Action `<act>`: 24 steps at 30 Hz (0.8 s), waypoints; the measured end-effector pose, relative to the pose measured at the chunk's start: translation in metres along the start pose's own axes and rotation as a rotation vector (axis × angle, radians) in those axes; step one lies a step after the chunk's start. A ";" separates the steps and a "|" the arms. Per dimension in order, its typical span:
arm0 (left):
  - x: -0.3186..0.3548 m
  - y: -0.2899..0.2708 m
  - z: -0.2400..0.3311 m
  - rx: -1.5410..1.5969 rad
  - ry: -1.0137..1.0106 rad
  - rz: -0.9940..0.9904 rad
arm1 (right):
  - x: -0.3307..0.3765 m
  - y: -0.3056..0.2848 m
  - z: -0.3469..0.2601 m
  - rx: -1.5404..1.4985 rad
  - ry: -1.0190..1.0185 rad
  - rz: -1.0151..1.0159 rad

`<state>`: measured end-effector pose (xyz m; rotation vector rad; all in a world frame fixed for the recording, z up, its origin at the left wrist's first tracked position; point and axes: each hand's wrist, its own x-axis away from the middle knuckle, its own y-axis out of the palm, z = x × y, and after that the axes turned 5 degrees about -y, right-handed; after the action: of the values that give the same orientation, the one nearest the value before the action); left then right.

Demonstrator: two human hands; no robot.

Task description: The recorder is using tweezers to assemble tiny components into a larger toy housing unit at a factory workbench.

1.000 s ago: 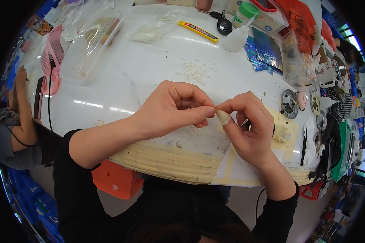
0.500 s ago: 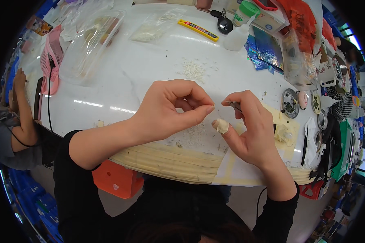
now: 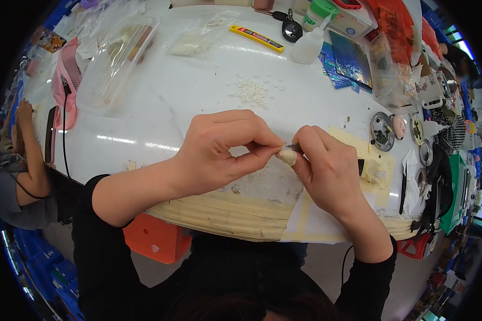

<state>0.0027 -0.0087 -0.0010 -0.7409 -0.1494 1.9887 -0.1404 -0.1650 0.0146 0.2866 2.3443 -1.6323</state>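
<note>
Over the near middle of the white table (image 3: pixel 160 128), my two hands meet fingertip to fingertip. My left hand (image 3: pixel 214 147) is closed in a pinch of thumb and forefinger; whatever lies between them is too small to name. In my right hand (image 3: pixel 329 174), thumb and forefinger press on a small dark metal piece (image 3: pixel 291 145), mostly hidden by the fingers. Cream tape (image 3: pixel 287 157) wraps the right thumb. Beyond the hands lies a scatter of tiny white bits (image 3: pixel 251 92), and more of them show below the hands.
Farther off lie a yellow slim case (image 3: pixel 257 38), a white squeeze bottle (image 3: pixel 308 47), car keys (image 3: pixel 291 29) and a clear plastic tray (image 3: pixel 115 61). Round metal dishes (image 3: pixel 382 131) stand at right. Cream padding (image 3: pixel 225 216) covers the near edge. Another person's arm (image 3: pixel 31 147) is at far left.
My right hand has moved left to meet the left fingertips. Its taped thumb has closed up against the forefinger over the metal piece. My left hand stays nearly in place.
</note>
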 end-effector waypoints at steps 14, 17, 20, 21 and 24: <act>0.000 0.000 0.000 -0.031 0.034 -0.017 | 0.000 -0.001 0.001 -0.023 -0.008 -0.033; 0.000 -0.001 -0.002 -0.036 0.033 -0.023 | 0.000 -0.001 0.001 -0.015 -0.014 -0.031; 0.000 -0.001 0.001 0.031 -0.052 -0.026 | 0.001 -0.001 0.001 -0.012 -0.015 -0.002; 0.000 -0.001 0.001 0.040 -0.067 -0.028 | 0.001 0.000 0.002 -0.012 -0.016 0.012; -0.001 -0.001 0.001 0.041 -0.076 -0.034 | 0.001 0.002 0.003 -0.006 -0.010 0.017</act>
<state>0.0031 -0.0086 0.0005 -0.6325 -0.1651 1.9824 -0.1405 -0.1669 0.0112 0.2955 2.3325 -1.6144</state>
